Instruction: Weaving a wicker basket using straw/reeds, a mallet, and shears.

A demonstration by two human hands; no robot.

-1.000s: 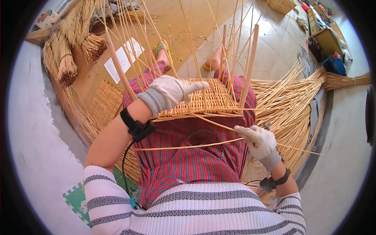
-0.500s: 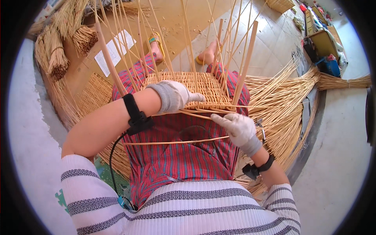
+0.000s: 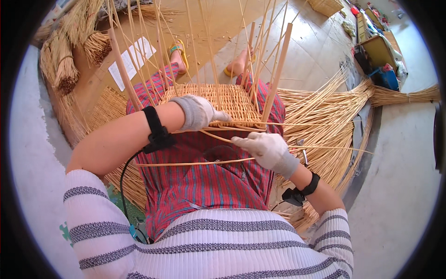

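Note:
A half-woven basket [image 3: 223, 100] with a flat woven base and tall upright stakes [image 3: 278, 65] rests across my lap. My gloved left hand [image 3: 204, 112] grips its near edge, index finger stretched along the weave, the other fingers mostly hidden. Just below and right, my gloved right hand [image 3: 262, 149] is closed on pale reeds, fingertips on a strand [image 3: 213, 136] that runs out from the basket's edge. A lower loose strand [image 3: 195, 163] crosses over my striped trousers to the right hand.
Reed bundles [image 3: 65, 74] lie at upper left near white paper [image 3: 130, 65] and a woven mat [image 3: 107, 107]. A large spread of loose reeds [image 3: 325, 107] is at right. A basket [image 3: 325, 5] and a cluttered yellowish cabinet [image 3: 374, 51] stand farther back.
My right hand has moved up and left toward the basket's edge with the strands. My left forearm lies flatter, its hand lower. The whole view has shifted slightly.

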